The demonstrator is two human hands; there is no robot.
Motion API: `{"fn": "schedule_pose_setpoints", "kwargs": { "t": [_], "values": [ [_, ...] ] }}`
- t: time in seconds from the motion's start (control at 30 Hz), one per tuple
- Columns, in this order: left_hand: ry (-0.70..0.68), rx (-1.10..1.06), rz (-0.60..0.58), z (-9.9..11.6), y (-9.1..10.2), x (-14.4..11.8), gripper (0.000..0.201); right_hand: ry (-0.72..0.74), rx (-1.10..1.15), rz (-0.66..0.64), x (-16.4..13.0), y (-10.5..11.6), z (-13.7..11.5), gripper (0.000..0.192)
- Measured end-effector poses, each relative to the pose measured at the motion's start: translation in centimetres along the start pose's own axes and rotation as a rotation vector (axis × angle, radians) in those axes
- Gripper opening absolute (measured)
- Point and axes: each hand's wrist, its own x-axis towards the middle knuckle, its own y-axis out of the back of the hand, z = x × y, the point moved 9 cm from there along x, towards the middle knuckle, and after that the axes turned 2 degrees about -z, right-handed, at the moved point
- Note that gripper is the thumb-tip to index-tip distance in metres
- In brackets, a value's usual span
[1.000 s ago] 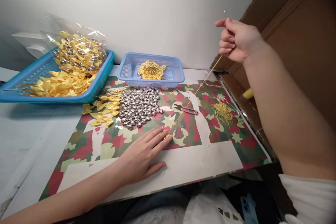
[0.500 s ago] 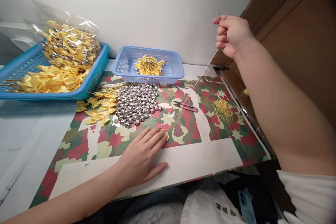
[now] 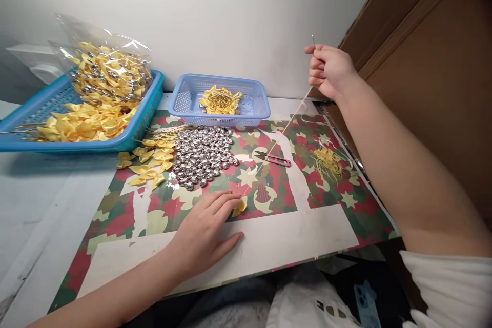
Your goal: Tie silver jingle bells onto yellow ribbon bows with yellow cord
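Lower centre: left hand (image 3: 207,228) lay flat on the patterned mat (image 3: 338,205), fingertips pressing a yellow bow (image 3: 239,208), mostly hidden beneath them. Thin yellow thread (image 3: 292,118) ran up-right, faint mid-span. Upper right: right hand (image 3: 330,69) was clenched on a needle (image 3: 313,40); only its tip showed. Behind: silver beads (image 3: 203,156), snips (image 3: 273,158), small basket (image 3: 184,105)
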Motion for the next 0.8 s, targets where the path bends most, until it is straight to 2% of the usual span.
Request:
{"fn": "schedule_pose_setpoints", "kwargs": {
  "t": [0.13,0.23,0.3,0.37,0.47,0.53,0.6,0.7,0.8],
  "values": [
    [0.078,-0.083,0.085,-1.2,0.6,0.7,0.008,-0.007,0.039,-0.059,-0.7,-0.9,-0.8,0.02],
    [0.138,-0.247,0.129,-1.9,1.7,1.2,0.014,0.028,0.041,-0.076,-0.8,-0.9,-1.6,0.014],
    [0.319,-0.506,0.111,-3.4,1.8,1.1,0.017,0.037,0.043,-0.081,-0.7,-0.6,-1.8,0.014],
    [0.546,-0.909,0.062,-4.5,0.7,0.5,0.021,0.028,0.058,-0.073,-0.6,-0.2,-1.7,0.014],
    [0.747,-1.51,0.028,-4.1,-1.0,-0.2,0.021,-0.009,0.083,-0.044,-0.4,0.3,-1.0,0.017],
    [0.805,-1.737,0.022,-3.3,-1.5,-0.4,0.018,-0.031,0.086,-0.038,-0.3,0.4,-0.6,0.021],
    [0.854,-1.831,0.013,-2.6,-1.8,-0.7,0.016,-0.045,0.077,-0.039,-0.3,0.4,-0.2,0.02],
    [0.933,-1.852,0.018,-1.9,-1.7,-1.2,0.013,-0.066,0.063,-0.028,-0.2,0.5,0.3,0.018],
    [0.974,-1.842,0.028,-1.6,-1.5,-1.5,0.015,-0.091,0.053,-0.021,0.2,0.9,0.8,0.028]
  ]
}}
